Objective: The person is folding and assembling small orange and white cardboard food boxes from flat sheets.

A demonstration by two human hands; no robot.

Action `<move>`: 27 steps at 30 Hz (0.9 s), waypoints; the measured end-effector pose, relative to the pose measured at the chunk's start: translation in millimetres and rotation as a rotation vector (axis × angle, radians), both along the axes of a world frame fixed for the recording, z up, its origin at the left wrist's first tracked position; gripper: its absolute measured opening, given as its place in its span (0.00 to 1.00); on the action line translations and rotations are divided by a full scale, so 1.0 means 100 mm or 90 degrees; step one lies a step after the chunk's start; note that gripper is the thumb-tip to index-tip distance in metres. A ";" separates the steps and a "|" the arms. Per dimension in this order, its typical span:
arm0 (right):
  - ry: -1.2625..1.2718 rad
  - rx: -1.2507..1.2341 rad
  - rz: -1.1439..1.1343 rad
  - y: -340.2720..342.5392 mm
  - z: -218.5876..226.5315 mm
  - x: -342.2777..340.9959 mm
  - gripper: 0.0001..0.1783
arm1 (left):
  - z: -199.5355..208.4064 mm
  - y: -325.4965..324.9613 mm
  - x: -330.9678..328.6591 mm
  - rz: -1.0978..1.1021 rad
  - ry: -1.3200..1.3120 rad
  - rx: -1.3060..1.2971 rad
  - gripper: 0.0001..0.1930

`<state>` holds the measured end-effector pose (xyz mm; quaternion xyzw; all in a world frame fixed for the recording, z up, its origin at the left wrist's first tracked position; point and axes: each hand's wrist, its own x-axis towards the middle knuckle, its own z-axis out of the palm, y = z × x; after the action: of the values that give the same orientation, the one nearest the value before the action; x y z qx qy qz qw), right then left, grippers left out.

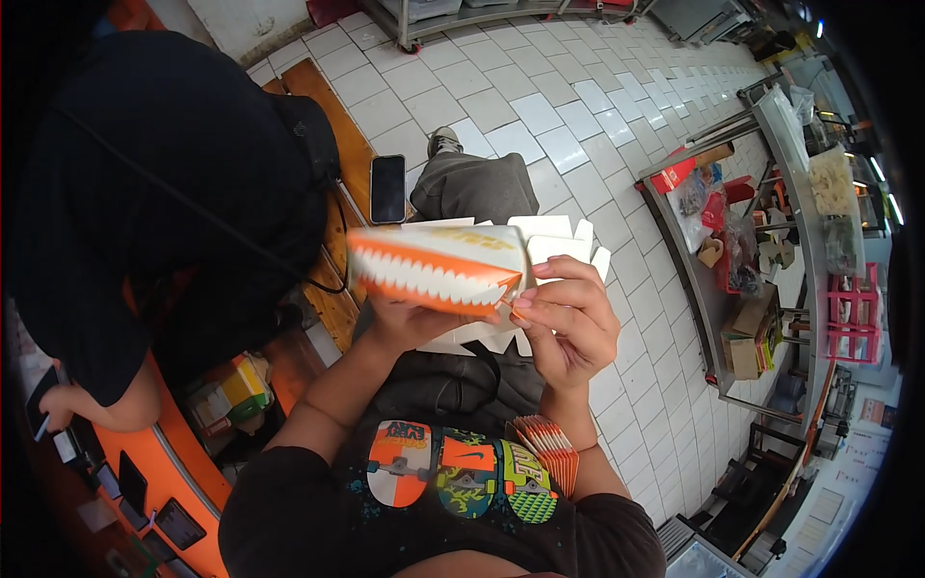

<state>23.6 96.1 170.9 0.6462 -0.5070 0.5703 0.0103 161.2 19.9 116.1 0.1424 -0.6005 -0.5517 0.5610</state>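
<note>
I hold an orange and white cardboard box with a zigzag tooth pattern in front of my chest. My left hand supports it from below, fingers mostly hidden under it. My right hand pinches the box's right end with fingertips at its corner. Behind the box, a stack of flat white box blanks rests on my lap. A small bundle of folded orange-edged card pieces lies against my right forearm near my shirt.
A person in dark clothes sits close on my left, with a hand on a pen. A black phone lies on a wooden bench. A metal shelf rack with packages stands at right on white tiled floor.
</note>
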 end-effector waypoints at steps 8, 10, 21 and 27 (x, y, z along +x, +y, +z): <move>-0.208 -0.060 0.140 -0.06 -0.18 0.10 0.11 | 0.05 0.01 0.06 -0.380 0.124 0.227 0.24; 0.014 -0.113 -0.036 0.03 -0.25 0.13 0.11 | 0.07 0.02 -0.02 -0.187 -0.077 -0.158 0.24; -0.276 0.166 0.098 0.09 -0.42 -0.47 0.41 | 0.35 0.17 -0.40 -0.023 -0.113 -0.259 0.06; -0.280 0.278 -0.224 0.23 -0.63 -1.24 0.34 | 0.38 0.46 -0.63 -0.072 -0.145 -0.288 0.08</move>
<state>-99.9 118.6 108.1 0.3978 -0.7103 0.5637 -0.1396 98.1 66.0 154.4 0.0406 -0.7751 -0.4144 0.4753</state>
